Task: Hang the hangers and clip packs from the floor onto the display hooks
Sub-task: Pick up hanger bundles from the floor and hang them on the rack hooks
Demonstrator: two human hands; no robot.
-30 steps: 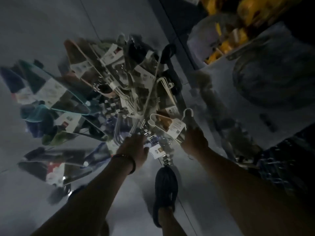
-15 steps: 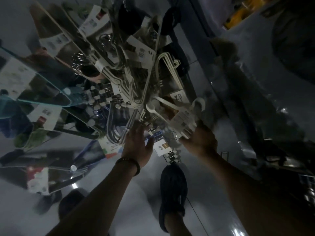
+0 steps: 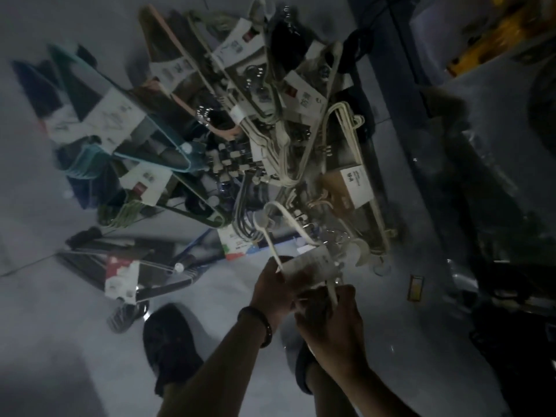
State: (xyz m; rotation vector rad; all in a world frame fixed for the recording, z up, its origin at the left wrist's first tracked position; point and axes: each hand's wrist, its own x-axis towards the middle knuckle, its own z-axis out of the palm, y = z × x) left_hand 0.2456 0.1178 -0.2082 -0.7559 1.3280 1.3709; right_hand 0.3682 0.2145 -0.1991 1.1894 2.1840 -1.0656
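A person stands over a heap of packaged hangers spread across a pale tiled floor, seen in dim light from a head-worn camera. Both hands meet low in the frame above the near edge of the heap: the left hand, a dark bracelet at its wrist, is closed on one end of a white hanger pack with a paper label, while the right hand is wrapped around the pack's other arm just beside it. The pack is lifted clear of the floor, its hook end pointing away from the person toward the pile. Teal hangers lie at the left side of the heap, a peach-coloured set at its far edge, cream and white bundles to the right, and a dark pack with a red-and-white label nearest the left foot. A dark shoe rests on the tiles below the heap. A small yellow card lies alone on the floor to the right, close to a dark shelving base
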